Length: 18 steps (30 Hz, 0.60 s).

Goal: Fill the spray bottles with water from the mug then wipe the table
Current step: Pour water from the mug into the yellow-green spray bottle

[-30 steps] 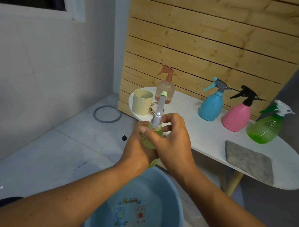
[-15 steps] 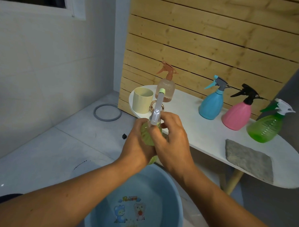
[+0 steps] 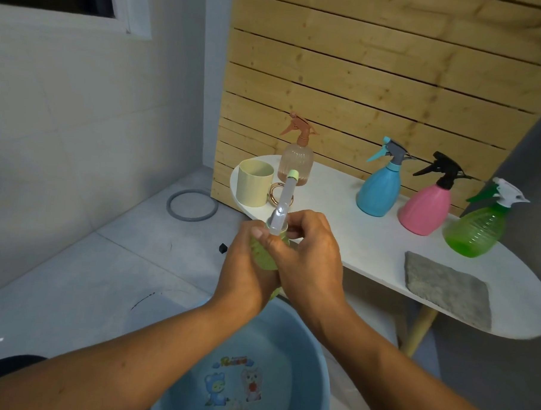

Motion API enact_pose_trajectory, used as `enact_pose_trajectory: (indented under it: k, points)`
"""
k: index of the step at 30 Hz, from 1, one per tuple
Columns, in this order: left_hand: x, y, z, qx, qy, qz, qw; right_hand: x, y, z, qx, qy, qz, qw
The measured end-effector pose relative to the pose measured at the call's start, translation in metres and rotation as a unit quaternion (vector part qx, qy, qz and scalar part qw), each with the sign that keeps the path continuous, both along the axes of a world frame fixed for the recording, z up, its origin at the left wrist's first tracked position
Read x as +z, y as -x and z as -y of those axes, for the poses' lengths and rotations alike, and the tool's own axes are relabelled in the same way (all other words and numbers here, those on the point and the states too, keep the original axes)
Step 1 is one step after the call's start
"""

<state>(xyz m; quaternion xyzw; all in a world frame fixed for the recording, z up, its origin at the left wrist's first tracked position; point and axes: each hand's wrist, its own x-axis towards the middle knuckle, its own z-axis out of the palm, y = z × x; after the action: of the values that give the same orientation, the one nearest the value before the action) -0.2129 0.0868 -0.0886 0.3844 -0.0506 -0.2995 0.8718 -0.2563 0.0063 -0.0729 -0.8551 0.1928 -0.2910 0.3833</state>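
**Both hands clamped on a small green bottle over the basin**

Nearest the camera, the blue basin (image 3: 290, 354) sits on the floor below the near edge of the white table (image 3: 348, 236); cartoon figures show on its bottom, and whether it holds water cannot be told. Above the basin, the left hand (image 3: 244, 275) wraps the body of the light green spray bottle (image 3: 262, 254), while the right hand (image 3: 307, 256) closes round its neck, the two hands pressed together. The bottle stands nearly upright, its long axis tilted slightly, its clear pump head (image 3: 283, 202) pointing up and away toward the table. On the table's left end stands the cream mug (image 3: 254, 183), mouth up, contents unseen. Behind the mug stands a peach spray bottle (image 3: 296, 165). Rightward along the table stand a blue spray bottle (image 3: 378, 191), a pink spray bottle (image 3: 424, 211) and a green translucent spray bottle (image 3: 475, 232). A grey cloth (image 3: 448, 290) lies flat on the right end.
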Motion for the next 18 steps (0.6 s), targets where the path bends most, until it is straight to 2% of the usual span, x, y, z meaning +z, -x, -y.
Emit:
enact_pose_trajectory:
  k: [6, 7, 8, 9, 10, 11, 15, 18]
  points:
    - [-0.01, -0.005, 0.005, -0.011, -0.001, 0.021, 1.0, 0.002, -0.002, -0.002, 0.014, 0.008, -0.009, 1.0]
    - [-0.015, -0.006, 0.004, 0.003, -0.043, 0.073, 0.996, 0.005, -0.003, 0.0, 0.023, -0.001, -0.003, 1.0]
    - [-0.017, -0.007, 0.001, 0.018, -0.134, 0.167, 0.977, 0.009, -0.003, 0.004, 0.036, -0.023, 0.004, 0.999]
    - [-0.015, -0.008, -0.003, 0.029, -0.23, 0.268, 0.935, 0.015, -0.002, 0.009, 0.051, -0.046, 0.013, 0.998]
    - [-0.014, -0.01, -0.004, 0.028, -0.295, 0.335, 0.894, 0.022, -0.002, 0.016, 0.063, -0.059, 0.022, 0.996]
    - [-0.011, -0.011, -0.008, 0.006, -0.313, 0.359, 0.879, 0.027, -0.001, 0.022, 0.073, -0.064, 0.028, 0.995]
    - [0.013, -0.03, -0.012, -0.088, -0.291, 0.361, 0.882, 0.057, -0.005, 0.053, 0.117, -0.088, 0.054, 0.988]
    - [0.026, -0.043, 0.004, -0.061, -0.326, 0.387, 0.86, 0.081, -0.013, 0.07, 0.149, -0.097, 0.044, 0.983]
